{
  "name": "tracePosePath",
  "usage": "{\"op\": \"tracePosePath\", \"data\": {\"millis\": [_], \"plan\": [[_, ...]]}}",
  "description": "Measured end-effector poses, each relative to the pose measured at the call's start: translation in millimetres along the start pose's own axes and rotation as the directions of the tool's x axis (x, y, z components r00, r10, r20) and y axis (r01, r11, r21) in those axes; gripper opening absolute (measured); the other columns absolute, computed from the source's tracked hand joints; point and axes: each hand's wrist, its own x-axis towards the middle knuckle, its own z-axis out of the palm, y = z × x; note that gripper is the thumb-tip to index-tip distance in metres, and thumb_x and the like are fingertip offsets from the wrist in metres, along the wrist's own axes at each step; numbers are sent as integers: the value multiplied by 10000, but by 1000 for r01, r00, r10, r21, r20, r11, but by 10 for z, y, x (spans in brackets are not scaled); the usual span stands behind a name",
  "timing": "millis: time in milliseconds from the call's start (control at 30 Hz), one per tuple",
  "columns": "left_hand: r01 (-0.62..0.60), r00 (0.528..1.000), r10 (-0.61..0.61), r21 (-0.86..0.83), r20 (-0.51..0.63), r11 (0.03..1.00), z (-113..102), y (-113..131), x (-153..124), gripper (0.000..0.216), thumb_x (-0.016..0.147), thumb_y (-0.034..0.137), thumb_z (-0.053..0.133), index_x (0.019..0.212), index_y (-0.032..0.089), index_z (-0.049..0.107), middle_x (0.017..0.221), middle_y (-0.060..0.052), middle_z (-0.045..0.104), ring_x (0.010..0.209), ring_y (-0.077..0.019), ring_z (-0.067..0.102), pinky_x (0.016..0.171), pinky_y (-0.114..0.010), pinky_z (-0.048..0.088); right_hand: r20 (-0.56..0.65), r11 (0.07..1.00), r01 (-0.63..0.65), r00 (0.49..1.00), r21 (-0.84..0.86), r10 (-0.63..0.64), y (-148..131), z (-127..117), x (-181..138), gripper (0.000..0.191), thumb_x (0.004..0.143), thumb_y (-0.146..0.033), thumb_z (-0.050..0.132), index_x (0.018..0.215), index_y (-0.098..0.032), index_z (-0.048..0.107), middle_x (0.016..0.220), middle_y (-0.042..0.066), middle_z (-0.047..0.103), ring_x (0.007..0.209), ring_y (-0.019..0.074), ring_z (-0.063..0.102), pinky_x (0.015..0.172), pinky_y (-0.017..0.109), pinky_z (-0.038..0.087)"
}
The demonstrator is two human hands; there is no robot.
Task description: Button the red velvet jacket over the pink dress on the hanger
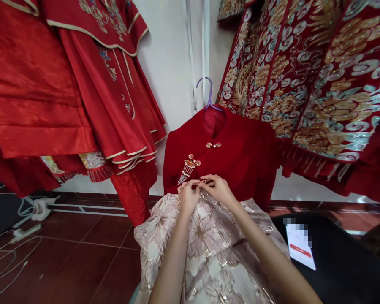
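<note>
A dark red velvet jacket [237,156] lies spread on a purple hanger [210,90]. My left hand [189,195] and my right hand [218,188] meet at its lower front edge. Their fingertips are pinched around a small jewelled clasp [204,181], which the fingers partly cover. Above the left hand, a fan-shaped brooch [187,166] with bead tassels is fixed to the jacket. Closer to the collar sits another flower-shaped clasp [213,145], fastened across the front. Pale floral brocade fabric [209,257] with metallic threads spreads beneath my forearms.
Red garments with cream piping [114,88] hang at left. Embroidered red garments [319,84] hang at right. A lit phone [300,247] rests on a black surface [345,270]. White cables [6,253] and a power strip [27,231] lie on the tiled floor [79,261].
</note>
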Motion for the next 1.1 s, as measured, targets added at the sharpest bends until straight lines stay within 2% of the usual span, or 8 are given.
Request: {"op": "tracePosePath", "data": {"millis": [100,267,367,433,600,733,933,1100], "plan": [[3,999,-3,-1,-43,1000,5,-4,-24,236,803,187,594,1028,244,635,970,-4,720,990,-179,612,968,-391,364,-39,1000,-14,999,28,15,-15,-297,-161,240,830,-342,607,1014,-208,682,1033,64,684,760,156,690,688,275,571],[-4,996,1,-25,-88,1000,-1,10,-51,301,762,236,659,1057,234,600,963,-4,714,973,-171,620,968,-387,362,-130,998,-53,990,45,59,-30,-1093,-373,285,821,-427,621,975,-196,685,900,70,709,740,183,699,677,299,592],[-21,997,19,-29,-79,999,-4,53,-59,202,789,315,654,974,235,644,951,-7,718,959,-167,627,965,-379,374,-332,990,-30,941,135,74,-48,-1400,-364,346,805,-456,640,1003,-173,669,844,77,697,727,172,693,672,288,599],[-28,998,25,-43,-62,999,-8,71,-59,168,810,352,634,930,241,670,943,-5,726,952,-165,632,960,-365,391,-391,986,-19,917,165,83,-56,-1454,-348,370,798,-467,649,1010,-164,665,811,75,688,703,165,686,646,277,602],[-65,998,61,-172,-25,983,-30,-1,-48,136,819,285,626,920,243,706,981,9,733,950,-152,640,946,-321,431,-269,992,-22,962,121,54,-7,-1396,-371,379,800,-487,643,987,-160,677,791,75,686,720,176,687,686,301,614],[-94,995,97,-266,-1,959,-27,-79,-45,153,803,283,648,927,232,723,982,-13,734,948,-163,648,942,-324,446,-271,998,-18,962,65,35,19,-1472,-393,373,807,-492,636,1004,-178,679,806,67,688,740,179,688,704,304,614],[-63,996,47,-238,-70,969,3,-19,-58,132,779,321,677,861,237,737,916,-25,741,907,-185,657,922,-354,452,-297,999,-18,955,39,29,-51,-1549,-403,343,816,-483,629,1005,-200,671,812,52,688,715,165,685,704,289,609],[-37,991,12,-192,-131,981,-10,30,-86,106,791,311,666,832,240,732,872,-14,742,887,-188,651,935,-366,423,-208,1000,-21,978,8,22,-62,-1400,-403,352,835,-483,601,1021,-190,665,823,63,694,742,184,692,712,304,602]]}}
